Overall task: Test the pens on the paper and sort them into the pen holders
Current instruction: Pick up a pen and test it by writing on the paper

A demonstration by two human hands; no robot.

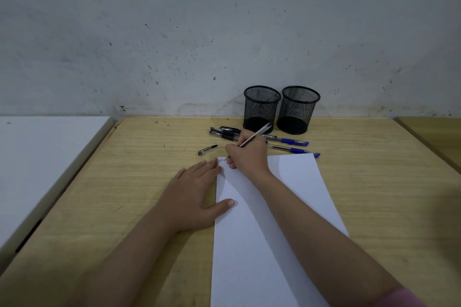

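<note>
A white sheet of paper (287,187) lies on the wooden table. My right hand (247,154) grips a clear-barrelled pen (259,133) with its tip on the paper's top left corner, where a small scribble shows. My left hand (192,194) rests flat on the table, its fingertips and thumb on the paper's left edge. A loose black pen cap (207,149) lies just beyond the paper. Black pens (224,131) and blue-capped pens (294,143) lie behind my right hand. Two black mesh pen holders stand by the wall, the left holder (262,108) and the right holder (298,109), both seemingly empty.
The wooden table (139,182) meets a grey speckled wall at the back. A white surface (37,157) adjoins the table on the left, and another wooden surface (439,137) shows at the far right.
</note>
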